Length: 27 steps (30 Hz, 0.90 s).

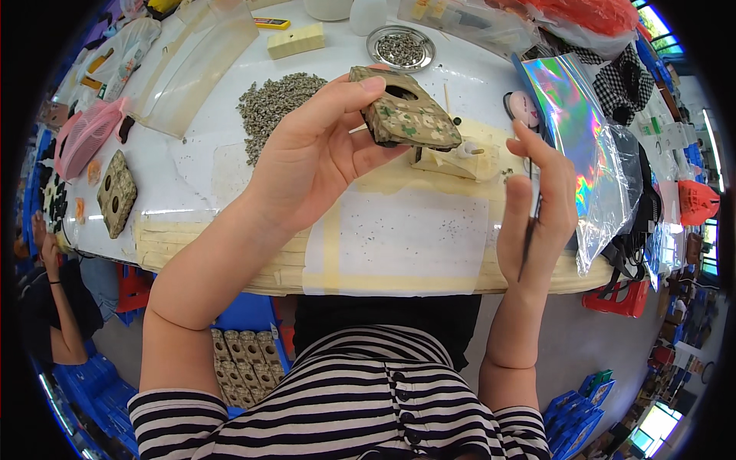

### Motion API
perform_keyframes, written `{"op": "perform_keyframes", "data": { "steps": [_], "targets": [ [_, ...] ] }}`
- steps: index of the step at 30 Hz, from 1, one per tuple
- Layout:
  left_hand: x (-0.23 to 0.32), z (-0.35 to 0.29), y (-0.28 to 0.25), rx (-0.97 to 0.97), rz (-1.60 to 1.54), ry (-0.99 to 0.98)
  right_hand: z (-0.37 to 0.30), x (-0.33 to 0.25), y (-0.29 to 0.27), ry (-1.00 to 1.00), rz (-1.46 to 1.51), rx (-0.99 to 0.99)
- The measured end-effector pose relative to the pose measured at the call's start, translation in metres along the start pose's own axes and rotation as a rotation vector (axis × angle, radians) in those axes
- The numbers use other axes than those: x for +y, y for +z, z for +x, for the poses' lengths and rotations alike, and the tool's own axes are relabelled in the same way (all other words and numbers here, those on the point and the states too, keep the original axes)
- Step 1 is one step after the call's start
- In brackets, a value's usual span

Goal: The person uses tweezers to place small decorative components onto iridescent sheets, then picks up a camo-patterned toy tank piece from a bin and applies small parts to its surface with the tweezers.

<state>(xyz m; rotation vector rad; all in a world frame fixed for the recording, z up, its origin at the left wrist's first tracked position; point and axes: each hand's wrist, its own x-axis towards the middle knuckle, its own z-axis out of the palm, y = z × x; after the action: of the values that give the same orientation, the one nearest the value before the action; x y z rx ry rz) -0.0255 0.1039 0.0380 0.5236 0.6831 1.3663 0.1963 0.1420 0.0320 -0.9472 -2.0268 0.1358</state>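
My left hand (310, 146) is closed on a camouflage-patterned plastic casing (414, 121), raised above the table and tilted. An oval hole shows in its upper face, with my thumb on the rim near it. Off to the right and apart from the casing, my right hand (546, 203) holds a thin dark tool (529, 241), perhaps tweezers, lying along the palm. Its fingers are bent around the tool. Beneath the casing sits a tape-covered block (460, 165) with a small white-tipped bottle (469, 151) on it. A small dark round piece (457, 121) shows at the casing's right edge.
A pile of small metal parts (268, 107) and a metal dish (376, 57) of similar parts lie beyond. Another camouflage casing (117, 195) is at left. White paper (399, 238) is taped in front. Holographic film (563, 123) lies right. Another person's arm (65, 299) shows far left.
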Motion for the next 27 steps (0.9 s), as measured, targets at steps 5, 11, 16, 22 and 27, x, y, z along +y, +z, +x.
{"op": "perform_keyframes", "data": {
  "steps": [5,11,16,22,27],
  "targets": [
    [-0.003,-0.001,0.000,-0.001,0.057,0.012,-0.040,0.000,-0.026,0.256,0.276,-0.060],
    [-0.004,0.000,-0.006,-0.019,0.052,0.014,-0.068,-0.001,-0.031,0.002,0.150,-0.219],
    [-0.003,0.001,-0.009,-0.024,0.048,0.007,-0.082,0.002,-0.026,0.013,0.185,-0.142],
    [-0.004,0.001,-0.010,-0.039,0.039,0.004,-0.081,0.003,-0.024,0.073,0.301,-0.175],
    [-0.004,0.001,-0.010,-0.027,0.054,0.006,-0.076,0.000,-0.029,0.679,0.642,-0.167]
  ]
}}
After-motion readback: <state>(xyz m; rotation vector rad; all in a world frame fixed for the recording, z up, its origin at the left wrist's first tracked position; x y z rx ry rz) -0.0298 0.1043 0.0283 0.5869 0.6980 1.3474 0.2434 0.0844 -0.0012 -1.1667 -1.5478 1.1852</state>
